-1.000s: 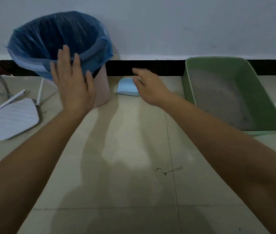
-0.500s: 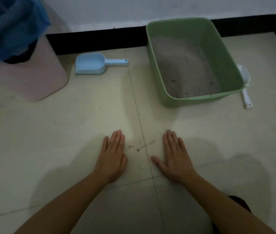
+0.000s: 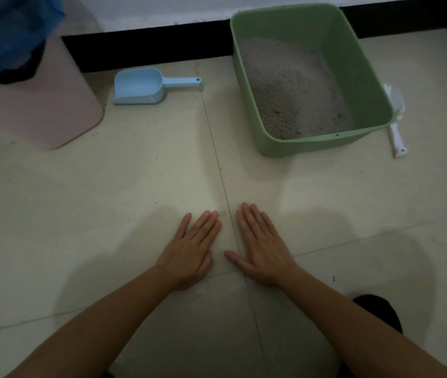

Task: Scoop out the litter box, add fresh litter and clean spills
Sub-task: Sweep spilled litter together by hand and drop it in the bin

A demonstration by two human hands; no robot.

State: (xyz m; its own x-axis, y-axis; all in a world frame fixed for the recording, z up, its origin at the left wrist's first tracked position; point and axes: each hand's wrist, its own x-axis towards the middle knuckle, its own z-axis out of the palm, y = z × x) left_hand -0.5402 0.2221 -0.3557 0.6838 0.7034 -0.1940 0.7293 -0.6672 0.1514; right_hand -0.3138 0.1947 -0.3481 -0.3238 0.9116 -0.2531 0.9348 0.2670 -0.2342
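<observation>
- Tiled floor (image 3: 102,214): a broad stretch of tile lies between the hands and the things along the dark skirting.
- Pink bin (image 3: 53,110) with a blue liner (image 3: 6,31), far left and cut off by the frame edge.
- Green litter box (image 3: 326,143), far right by the skirting, holds grey litter (image 3: 285,85).
- Left hand (image 3: 189,255) and right hand (image 3: 262,249) lie flat, palms down, fingers straight and together, on either side of a tile seam.
- Blue scoop (image 3: 140,87) lies between bin and box, its handle towards the box.
- White tool (image 3: 395,126) lies just beside the box's right wall.

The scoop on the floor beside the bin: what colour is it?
Light blue; the scoop shows in the head view.
</observation>
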